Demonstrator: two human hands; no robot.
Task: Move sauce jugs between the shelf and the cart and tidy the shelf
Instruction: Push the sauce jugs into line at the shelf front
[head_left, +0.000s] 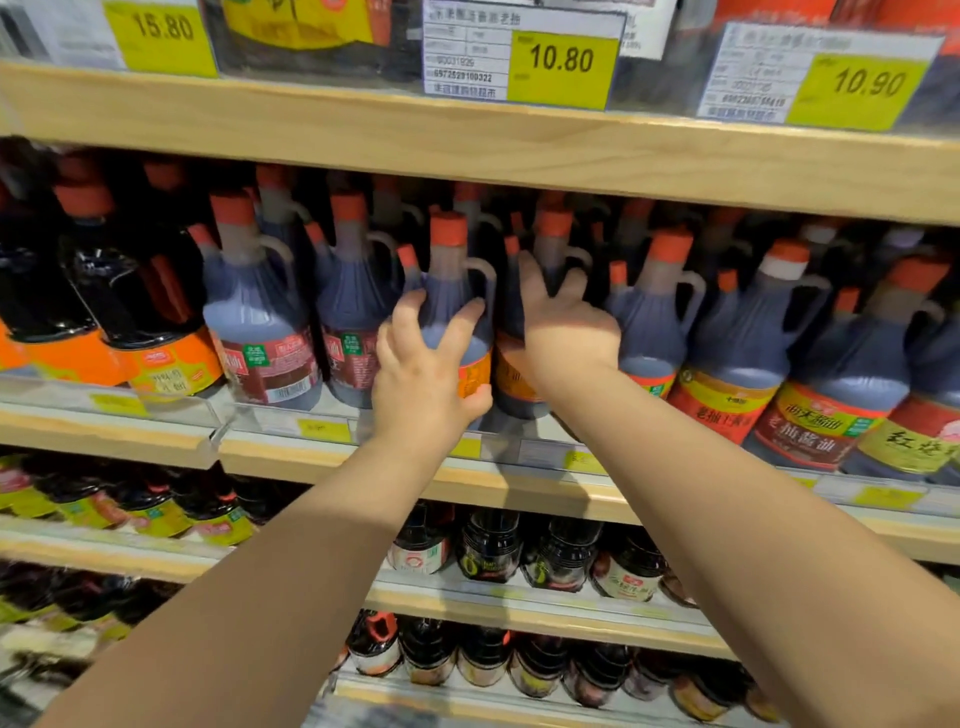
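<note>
A dark sauce jug with an orange-red cap and a side handle stands at the front of the middle shelf. My left hand grips its lower body, fingers spread over the front and thumb under the orange label. My right hand lies against the neighbouring jug just to the right, fingers straight and reaching up toward its neck and handle. Both jugs stand upright. The cart is out of view.
The same shelf holds a row of several similar jugs, red-labelled ones to the left and yellow-and-red-labelled ones to the right. The wooden shelf above hangs low over the caps, with price tags. Lower shelves hold smaller bottles.
</note>
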